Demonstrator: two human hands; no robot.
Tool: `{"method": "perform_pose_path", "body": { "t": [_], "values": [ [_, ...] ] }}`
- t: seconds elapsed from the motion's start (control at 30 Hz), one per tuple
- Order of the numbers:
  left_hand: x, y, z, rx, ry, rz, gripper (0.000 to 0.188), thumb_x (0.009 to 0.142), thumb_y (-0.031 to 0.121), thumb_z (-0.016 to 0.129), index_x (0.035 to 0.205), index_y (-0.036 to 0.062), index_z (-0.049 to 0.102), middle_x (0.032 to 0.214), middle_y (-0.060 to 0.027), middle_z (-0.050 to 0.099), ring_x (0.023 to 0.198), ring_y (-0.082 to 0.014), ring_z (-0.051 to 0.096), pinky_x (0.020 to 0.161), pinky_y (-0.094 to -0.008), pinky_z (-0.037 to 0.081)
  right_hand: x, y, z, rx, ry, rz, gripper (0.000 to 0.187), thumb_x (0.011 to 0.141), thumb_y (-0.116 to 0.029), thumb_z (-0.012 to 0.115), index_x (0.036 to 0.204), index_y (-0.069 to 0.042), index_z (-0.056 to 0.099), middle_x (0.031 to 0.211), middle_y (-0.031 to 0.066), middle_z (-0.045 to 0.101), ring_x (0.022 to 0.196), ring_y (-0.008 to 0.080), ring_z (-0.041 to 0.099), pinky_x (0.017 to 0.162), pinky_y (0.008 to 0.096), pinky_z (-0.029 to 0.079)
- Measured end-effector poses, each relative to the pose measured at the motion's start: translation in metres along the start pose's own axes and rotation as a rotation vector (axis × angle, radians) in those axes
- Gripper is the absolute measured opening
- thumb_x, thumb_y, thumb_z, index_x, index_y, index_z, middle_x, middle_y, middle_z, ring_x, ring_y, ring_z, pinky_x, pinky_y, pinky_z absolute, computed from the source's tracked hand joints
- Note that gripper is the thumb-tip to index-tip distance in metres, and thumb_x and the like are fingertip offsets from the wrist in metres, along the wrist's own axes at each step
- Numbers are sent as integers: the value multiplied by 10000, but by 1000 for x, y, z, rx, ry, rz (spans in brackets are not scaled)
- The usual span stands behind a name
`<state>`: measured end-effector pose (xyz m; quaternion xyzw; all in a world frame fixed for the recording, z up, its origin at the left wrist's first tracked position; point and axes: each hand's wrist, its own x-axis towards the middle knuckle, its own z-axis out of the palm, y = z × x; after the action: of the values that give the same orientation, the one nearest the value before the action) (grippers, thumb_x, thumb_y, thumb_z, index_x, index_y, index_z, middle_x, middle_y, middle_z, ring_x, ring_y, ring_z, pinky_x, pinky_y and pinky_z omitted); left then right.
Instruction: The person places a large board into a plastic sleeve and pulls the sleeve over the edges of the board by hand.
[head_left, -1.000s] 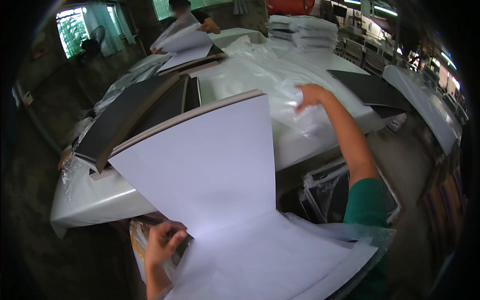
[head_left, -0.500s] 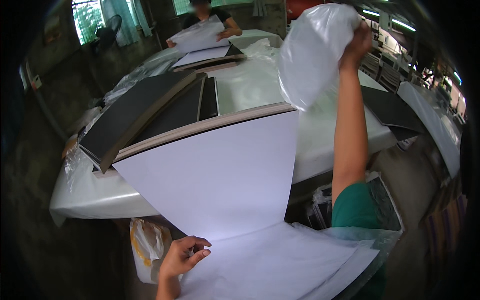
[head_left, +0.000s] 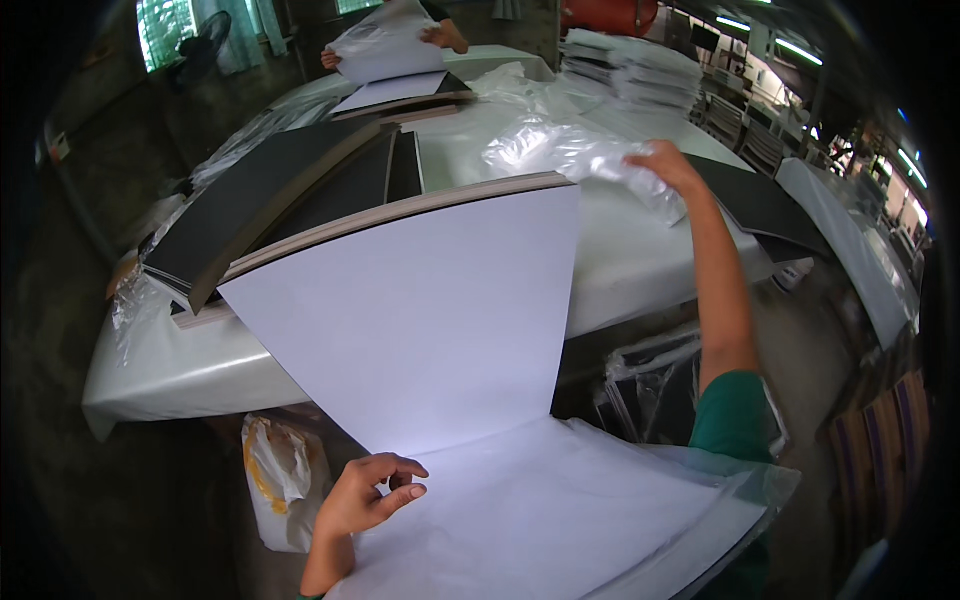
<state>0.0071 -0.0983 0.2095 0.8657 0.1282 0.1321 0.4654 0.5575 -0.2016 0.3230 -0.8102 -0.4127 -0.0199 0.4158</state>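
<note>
My right hand reaches out over the table, fingers closed on a crumpled clear plastic bag that rests on the tabletop. Close to me, my left hand hovers beside a white sheet, thumb and curled fingers apart, holding nothing. That hand is next to a large white-faced board leaning against the table edge. From its foot, a white sheet in a clear plastic sleeve spreads toward me. Its lower part runs out of view.
Dark boards lie stacked on the covered table. Across it, another person's hands hold a plastic-wrapped white sheet. Wrapped stacks stand at the far right. Below are a white bag and wrapped dark panels.
My right hand has come down and lowered the plastic bag from the air onto the table, where it now lies crumpled. My left hand has hardly moved. The other person's sheet is raised slightly.
</note>
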Motion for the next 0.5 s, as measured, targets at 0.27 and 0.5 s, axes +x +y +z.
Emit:
{"method": "perform_pose_path", "body": {
  "t": [0.27, 0.5],
  "values": [
    [12, 2, 19, 27, -362, 28, 262, 728, 209, 676, 897, 24, 596, 639, -39, 561, 593, -111, 522, 521, -242, 408, 10, 35, -35, -568, 480, -83, 223, 675, -101, 467, 835, -47, 612, 879, 206, 589, 846, 368, 554, 743, 414, 435],
    [20, 0, -40, 221, -169, -79, 709, 626, 367, 736, 1150, 0, 431, 1071, -124, 498, 888, -198, 515, 731, -309, 423, -104, -231, -54, -606, 477, -404, 209, 687, -160, 489, 772, -12, 610, 832, 182, 600, 748, 286, 587, 663, 369, 466]
  ]
}}
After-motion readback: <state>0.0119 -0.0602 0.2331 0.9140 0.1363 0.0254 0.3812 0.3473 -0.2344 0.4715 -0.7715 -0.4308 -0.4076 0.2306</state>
